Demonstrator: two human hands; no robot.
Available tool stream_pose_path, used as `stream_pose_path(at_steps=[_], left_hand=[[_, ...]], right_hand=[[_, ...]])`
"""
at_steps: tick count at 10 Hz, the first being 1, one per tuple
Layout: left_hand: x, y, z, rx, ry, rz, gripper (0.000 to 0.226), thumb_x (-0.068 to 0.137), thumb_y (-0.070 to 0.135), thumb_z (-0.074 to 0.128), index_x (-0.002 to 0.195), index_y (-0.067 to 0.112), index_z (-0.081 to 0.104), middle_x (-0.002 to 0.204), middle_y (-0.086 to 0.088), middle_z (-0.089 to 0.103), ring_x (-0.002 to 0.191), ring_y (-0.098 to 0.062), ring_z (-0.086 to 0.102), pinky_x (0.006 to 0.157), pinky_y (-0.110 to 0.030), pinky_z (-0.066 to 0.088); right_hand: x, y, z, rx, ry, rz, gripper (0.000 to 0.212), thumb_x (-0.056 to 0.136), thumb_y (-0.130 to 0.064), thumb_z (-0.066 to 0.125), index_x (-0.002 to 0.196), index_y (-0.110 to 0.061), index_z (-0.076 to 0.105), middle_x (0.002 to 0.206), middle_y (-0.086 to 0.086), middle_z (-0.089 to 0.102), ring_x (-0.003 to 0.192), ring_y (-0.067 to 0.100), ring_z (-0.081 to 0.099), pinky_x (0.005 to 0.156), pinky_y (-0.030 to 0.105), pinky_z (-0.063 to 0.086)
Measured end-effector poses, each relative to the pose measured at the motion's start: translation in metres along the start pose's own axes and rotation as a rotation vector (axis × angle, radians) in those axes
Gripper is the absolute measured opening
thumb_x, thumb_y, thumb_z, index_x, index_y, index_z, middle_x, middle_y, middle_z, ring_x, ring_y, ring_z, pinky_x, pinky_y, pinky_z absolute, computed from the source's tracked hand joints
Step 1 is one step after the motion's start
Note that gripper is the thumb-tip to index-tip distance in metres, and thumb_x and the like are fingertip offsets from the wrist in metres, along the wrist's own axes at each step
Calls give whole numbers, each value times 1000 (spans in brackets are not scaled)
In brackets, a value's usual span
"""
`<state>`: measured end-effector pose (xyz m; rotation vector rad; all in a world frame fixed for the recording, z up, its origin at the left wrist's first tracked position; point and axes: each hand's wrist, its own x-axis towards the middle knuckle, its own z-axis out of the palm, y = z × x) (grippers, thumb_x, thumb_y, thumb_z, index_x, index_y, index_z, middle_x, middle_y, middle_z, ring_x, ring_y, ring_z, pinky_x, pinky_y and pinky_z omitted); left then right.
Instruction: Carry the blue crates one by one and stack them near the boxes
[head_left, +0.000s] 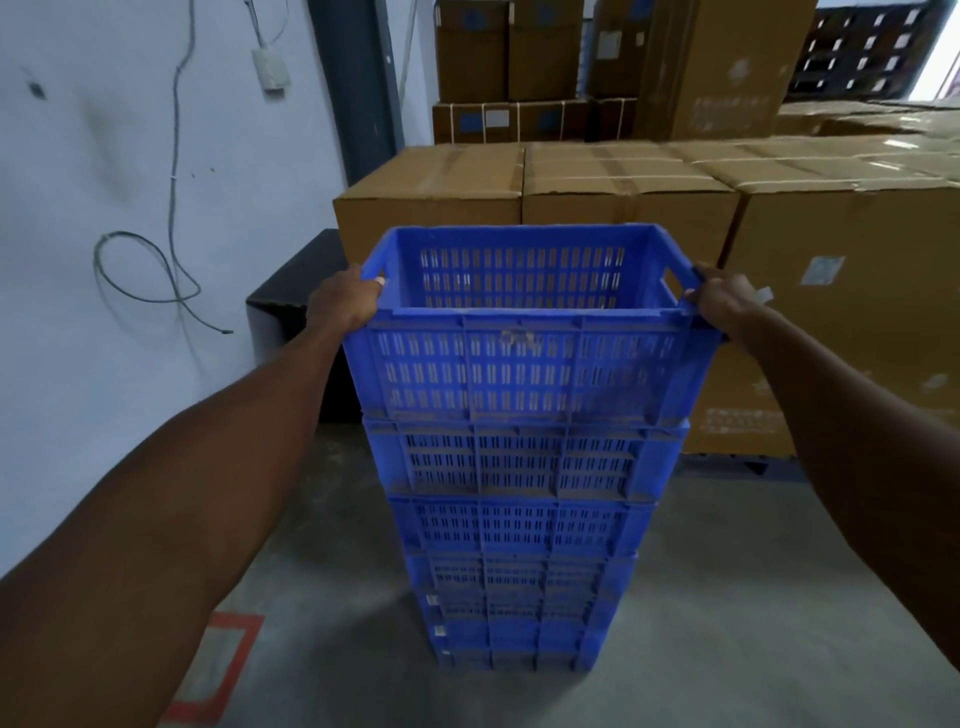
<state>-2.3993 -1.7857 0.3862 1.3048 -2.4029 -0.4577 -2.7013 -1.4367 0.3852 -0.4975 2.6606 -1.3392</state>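
An empty blue slotted crate (524, 364) sits on top of a tall stack of blue crates (519, 525) standing on the concrete floor. My left hand (345, 301) grips the top crate's left rim at its handle slot. My right hand (724, 304) grips the right rim at the other handle slot. The top crate looks seated on the one under it, slightly tilted. Brown cardboard boxes (623, 182) stand directly behind the stack.
A pale wall (130, 260) with loose hanging cables runs along the left. A black box (291, 296) sits on the floor left of the stack. More cartons are piled high at the back (545, 62). An orange floor marking (218, 670) lies at lower left.
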Motion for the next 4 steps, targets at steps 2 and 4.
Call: stream_pose_path(at_steps=[2,4], left_hand=[[-7,4,-12,-108,-41,-16,63,101,55,43,141,6,51,142,-23,54,123,-41,55,95,-45,43],[-30,38,-38,-8,292,272,64,100,52,44,148,10,40,146,-19,50,131,-41,48,105,-53,40]], right_hand=[[-16,-13,-13,-198,-143,-100,42,104,-40,43,138,-16,50,114,13,58,93,28,58,78,40,46],[-34,-36,-38,-454,-22,-313,73,99,-65,31,158,-26,18,162,19,25,145,43,28,110,56,32]])
